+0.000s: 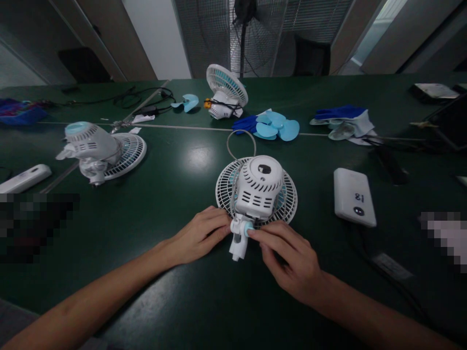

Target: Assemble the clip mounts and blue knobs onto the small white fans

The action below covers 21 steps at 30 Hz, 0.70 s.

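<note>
A small white fan [260, 187] lies face down on the green table, its slotted motor housing up and the round grille beneath. From the housing, a white pivot bracket [239, 245] points toward me, with a light blue knob [248, 228] on its right side. My left hand [204, 233] is closed at the bracket's left side and the grille's edge; its fingertips are partly hidden. At the bracket's right, my right hand [292, 257] has its index fingertip against the knob. Its thumb is a little apart, below. A thin grey cord [228, 141] loops behind the housing.
Another fan [97, 146] lies at left, and a third fan [224, 92] stands at the back. Light blue fan blades [277, 125] and blue-and-white gloves [345, 121] lie beyond my fan. A white power bank [353, 197] is at right, near a dark cable [394, 282].
</note>
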{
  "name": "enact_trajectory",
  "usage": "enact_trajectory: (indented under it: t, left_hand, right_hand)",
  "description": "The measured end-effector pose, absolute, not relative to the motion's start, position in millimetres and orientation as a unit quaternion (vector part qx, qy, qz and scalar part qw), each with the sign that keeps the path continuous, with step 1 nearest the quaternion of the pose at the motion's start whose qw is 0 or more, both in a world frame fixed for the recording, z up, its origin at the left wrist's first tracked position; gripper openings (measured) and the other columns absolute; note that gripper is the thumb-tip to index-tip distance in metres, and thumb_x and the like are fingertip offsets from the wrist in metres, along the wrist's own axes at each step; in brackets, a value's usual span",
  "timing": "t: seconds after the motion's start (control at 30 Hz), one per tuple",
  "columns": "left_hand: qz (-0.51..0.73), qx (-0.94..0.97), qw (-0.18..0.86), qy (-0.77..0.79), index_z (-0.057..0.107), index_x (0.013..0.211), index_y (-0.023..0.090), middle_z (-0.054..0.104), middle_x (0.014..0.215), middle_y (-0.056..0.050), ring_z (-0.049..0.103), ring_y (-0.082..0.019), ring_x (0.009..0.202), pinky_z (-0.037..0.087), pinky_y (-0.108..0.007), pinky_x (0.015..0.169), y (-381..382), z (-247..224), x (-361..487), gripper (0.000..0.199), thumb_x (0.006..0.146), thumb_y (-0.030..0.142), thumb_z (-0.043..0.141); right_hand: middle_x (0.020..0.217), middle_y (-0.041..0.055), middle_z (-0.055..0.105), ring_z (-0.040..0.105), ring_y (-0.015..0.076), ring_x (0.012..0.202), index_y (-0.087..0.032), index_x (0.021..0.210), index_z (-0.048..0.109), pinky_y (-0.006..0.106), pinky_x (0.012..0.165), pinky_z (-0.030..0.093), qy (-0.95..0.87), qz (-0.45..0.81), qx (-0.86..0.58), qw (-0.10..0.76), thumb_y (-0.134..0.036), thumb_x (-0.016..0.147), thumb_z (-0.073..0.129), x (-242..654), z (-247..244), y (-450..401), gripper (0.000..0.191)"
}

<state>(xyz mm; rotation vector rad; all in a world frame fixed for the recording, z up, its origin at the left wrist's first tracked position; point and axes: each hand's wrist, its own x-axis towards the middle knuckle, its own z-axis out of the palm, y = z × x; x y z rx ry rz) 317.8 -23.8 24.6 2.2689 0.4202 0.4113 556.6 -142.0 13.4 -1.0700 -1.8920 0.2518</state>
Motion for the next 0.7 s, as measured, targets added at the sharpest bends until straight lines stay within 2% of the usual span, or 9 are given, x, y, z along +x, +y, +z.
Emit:
enact_trajectory:
  t: [0.2, 0.7]
  left_hand:
    - [0.160, 0.896, 0.384, 0.155, 0.062, 0.106, 0.017, 0.066, 0.099, -0.006, 0.060, -0.019, 0.095, 0.044, -0.034, 0.089, -24.0, 26.6, 319.2, 0.025, 0.112, 0.027, 0.040]
    - [0.151, 0.899, 0.384, 0.146, 0.062, 0.108, 0.017, 0.067, 0.101, -0.007, 0.060, -0.019, 0.095, 0.042, -0.035, 0.090, -24.2, 29.1, 320.3, 0.024, 0.112, 0.026, 0.040]
  right_hand:
    - [0.111, 0.0080, 0.071, 0.069, 0.0189, 0.097, -0.019, 0.135, 0.062, 0.037, 0.086, 0.062, -0.775, 0.094, -0.444, 0.440, 0.000, 0.094, 0.053, 556.3, 11.6, -141.4, 0.045]
    - [0.111, 0.0065, 0.071, 0.069, 0.0172, 0.098, -0.018, 0.129, 0.061, 0.034, 0.087, 0.060, -0.757, 0.105, -0.456, 0.457, -0.004, 0.095, 0.062, 554.2, 14.4, -140.9, 0.037]
